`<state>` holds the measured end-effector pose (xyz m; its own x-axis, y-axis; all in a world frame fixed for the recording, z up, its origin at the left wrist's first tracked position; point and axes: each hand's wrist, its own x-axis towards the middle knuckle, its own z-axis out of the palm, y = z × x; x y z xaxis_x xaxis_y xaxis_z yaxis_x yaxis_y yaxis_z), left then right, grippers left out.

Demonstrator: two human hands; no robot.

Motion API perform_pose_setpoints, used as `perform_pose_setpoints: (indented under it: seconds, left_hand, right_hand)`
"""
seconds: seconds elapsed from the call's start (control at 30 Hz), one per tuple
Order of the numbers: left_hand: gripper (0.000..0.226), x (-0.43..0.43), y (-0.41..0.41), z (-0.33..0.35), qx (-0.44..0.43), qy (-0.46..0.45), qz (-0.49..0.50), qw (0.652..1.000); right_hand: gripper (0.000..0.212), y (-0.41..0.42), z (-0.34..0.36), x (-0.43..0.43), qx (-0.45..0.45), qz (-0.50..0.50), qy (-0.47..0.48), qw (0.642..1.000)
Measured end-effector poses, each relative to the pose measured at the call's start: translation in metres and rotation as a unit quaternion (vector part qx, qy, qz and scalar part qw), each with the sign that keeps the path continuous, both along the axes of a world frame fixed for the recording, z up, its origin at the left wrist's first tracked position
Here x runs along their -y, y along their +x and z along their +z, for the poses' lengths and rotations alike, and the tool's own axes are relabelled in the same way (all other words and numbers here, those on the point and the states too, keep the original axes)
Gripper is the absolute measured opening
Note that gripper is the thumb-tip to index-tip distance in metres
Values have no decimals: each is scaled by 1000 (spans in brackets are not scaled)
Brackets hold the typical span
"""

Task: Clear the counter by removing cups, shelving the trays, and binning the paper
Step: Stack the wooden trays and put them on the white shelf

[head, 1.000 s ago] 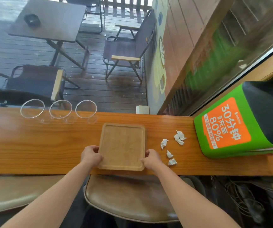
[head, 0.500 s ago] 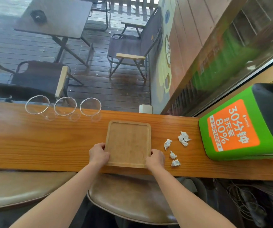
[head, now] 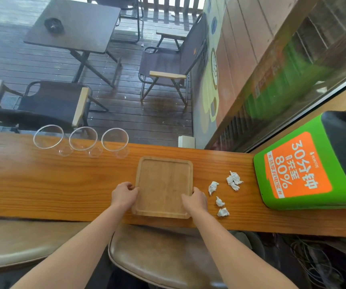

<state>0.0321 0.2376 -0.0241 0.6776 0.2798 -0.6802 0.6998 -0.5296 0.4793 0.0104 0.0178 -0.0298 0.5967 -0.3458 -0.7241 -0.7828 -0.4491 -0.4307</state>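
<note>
hidden: the fingertips curl under the tray rim, can't see 'em
tray: square light-wood tray (head: 163, 186) with raised rim, flat on the orange-brown wooden surface (head: 43, 184), pinched between left hand (head: 125, 193) and right hand (head: 196, 200)
paper: four crumpled white scraps (head: 233, 180) just right of the right fingers (head: 195, 189)
cups: three clear glasses (head: 83, 138) far-left of left fingers

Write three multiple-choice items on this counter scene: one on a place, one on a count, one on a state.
1. Where do the crumpled paper bits lie?
A. to the right of the wooden tray
B. on the tray
C. among the cups

2. How many clear cups stand on the counter?
A. two
B. three
C. five

3. What are the hands doing?
A. both grip the tray's sides
B. one lifts a cup
C. both hang off the counter

Key: 1 A, the paper sits between the wooden tray and the green box. 2 B, three rims stand in a row. 3 A, the left hand and right hand clasp opposite edges.
</note>
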Motion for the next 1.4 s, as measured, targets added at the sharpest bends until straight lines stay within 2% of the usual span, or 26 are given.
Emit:
perform_pose_setpoints:
  seconds: [0.13, 0.2, 0.3, 0.37, 0.47, 0.67, 0.83, 1.07, 1.17, 1.4]
  left_hand:
    - [60, 8, 8, -12, -62, -57, 40, 996]
    - [71, 9, 9, -19, -75, -83, 91, 990]
    - [96, 10, 8, -28, -114, -177, 192, 959]
    - [100, 12, 2, -31, -130, -210, 194, 950]
    - [99, 15, -13, -27, -128, -217, 158, 955]
    - [94, 26, -14, 24, -52, -217, 105, 969]
    - [87, 45, 7, 80, -5, -262, 22, 965]
    - [59, 91, 20, 161, 51, -304, -146, 940]
    - [52, 116, 10, 182, 75, -334, -200, 918]
    - [55, 190, -53, 208, 60, -339, -297, 891]
  right_hand:
    - [82, 11, -7, -6, -43, -139, 129, 981]
    - [92, 14, -12, -2, -56, -192, 166, 966]
    - [98, 17, -17, 12, -75, -221, 200, 952]
    - [99, 16, -20, 17, -89, -202, 203, 954]
    - [93, 9, -12, 21, -103, -172, 223, 954]
    - [86, -5, 40, 33, -67, -168, 250, 951]
    - [69, -19, 100, 42, 82, -223, 251, 938]
    - [49, -75, 176, 61, 256, -343, 253, 868]
    - [50, -109, 194, 69, 295, -385, 239, 841]
    - [68, -207, 214, 110, 311, -456, 131, 824]
